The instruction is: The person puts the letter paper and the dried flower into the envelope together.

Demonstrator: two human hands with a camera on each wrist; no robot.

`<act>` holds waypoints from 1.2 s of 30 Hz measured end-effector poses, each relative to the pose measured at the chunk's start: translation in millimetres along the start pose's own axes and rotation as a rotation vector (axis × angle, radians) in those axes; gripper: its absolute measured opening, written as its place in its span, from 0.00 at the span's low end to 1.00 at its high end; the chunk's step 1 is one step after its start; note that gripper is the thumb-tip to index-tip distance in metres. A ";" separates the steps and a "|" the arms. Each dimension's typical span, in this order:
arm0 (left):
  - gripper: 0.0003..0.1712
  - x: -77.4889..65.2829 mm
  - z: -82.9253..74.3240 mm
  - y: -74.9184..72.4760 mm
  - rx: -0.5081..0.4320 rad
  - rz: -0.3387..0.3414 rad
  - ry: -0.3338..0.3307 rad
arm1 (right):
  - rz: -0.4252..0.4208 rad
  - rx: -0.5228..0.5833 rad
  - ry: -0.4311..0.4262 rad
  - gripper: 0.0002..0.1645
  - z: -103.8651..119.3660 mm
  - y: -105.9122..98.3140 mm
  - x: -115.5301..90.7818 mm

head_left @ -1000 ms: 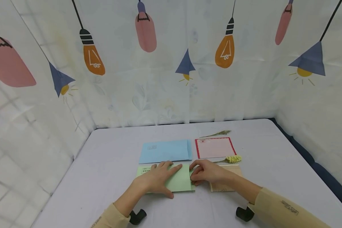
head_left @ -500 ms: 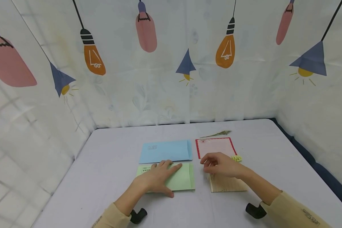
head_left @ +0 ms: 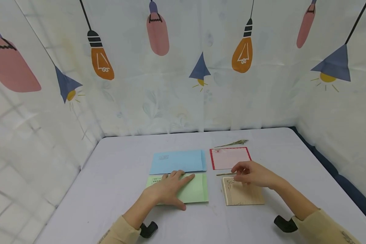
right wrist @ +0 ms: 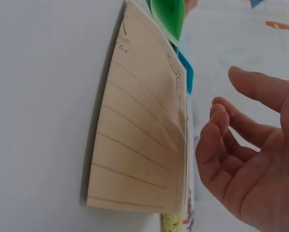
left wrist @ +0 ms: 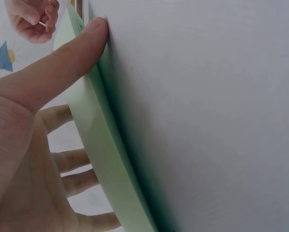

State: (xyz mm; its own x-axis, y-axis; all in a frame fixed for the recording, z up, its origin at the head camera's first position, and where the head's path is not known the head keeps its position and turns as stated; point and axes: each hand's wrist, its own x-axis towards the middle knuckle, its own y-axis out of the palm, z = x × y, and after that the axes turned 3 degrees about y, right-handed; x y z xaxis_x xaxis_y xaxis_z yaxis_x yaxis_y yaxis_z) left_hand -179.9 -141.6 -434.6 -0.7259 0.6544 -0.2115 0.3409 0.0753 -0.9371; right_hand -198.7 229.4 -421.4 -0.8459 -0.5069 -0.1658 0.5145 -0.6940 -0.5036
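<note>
My left hand (head_left: 168,189) rests spread on a light green envelope (head_left: 197,192), its fingers straight; in the left wrist view the thumb (left wrist: 81,43) lies at the envelope's near edge. To the right, my right hand (head_left: 257,173) hovers over the upper part of a tan lined card (head_left: 245,197), fingers loosely bent. The right wrist view shows a gap between thumb and fingers, with nothing held. A dried flower's stem (head_left: 224,174) pokes out left of this hand. Its yellow head (right wrist: 172,223) appears in the right wrist view but is hidden behind the hand in the head view.
Behind the green envelope lies a blue envelope (head_left: 177,161). A pink card (head_left: 230,159) with a red border is beside it, and a dried green sprig (head_left: 236,143) lies farther back. A printed white curtain (head_left: 170,101) borders the white table (head_left: 125,162).
My right hand has left the green envelope's right end and moved right, over the tan card and the dried flower. My left hand has stayed on the green envelope.
</note>
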 end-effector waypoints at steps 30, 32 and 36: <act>0.63 0.5 0.4 0.7 0.031 -0.006 -0.007 | -0.146 -0.181 0.202 0.24 -38.1 -22.2 -28.4; 0.63 0.3 0.2 1.0 0.025 -0.003 -0.007 | -0.151 -0.197 0.214 0.25 -39.8 -19.9 -27.1; 0.63 -0.2 0.0 0.9 0.021 0.003 -0.010 | -0.166 -0.220 0.218 0.24 -42.1 -15.5 -26.0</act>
State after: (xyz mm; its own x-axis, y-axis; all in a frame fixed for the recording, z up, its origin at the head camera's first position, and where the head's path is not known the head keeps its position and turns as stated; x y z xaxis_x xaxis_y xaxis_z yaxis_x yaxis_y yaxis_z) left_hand -179.5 -141.6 -435.4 -0.7310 0.6468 -0.2176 0.3307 0.0568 -0.9420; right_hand -190.6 274.8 -444.9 -0.9379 -0.2583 -0.2315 0.3447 -0.6189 -0.7058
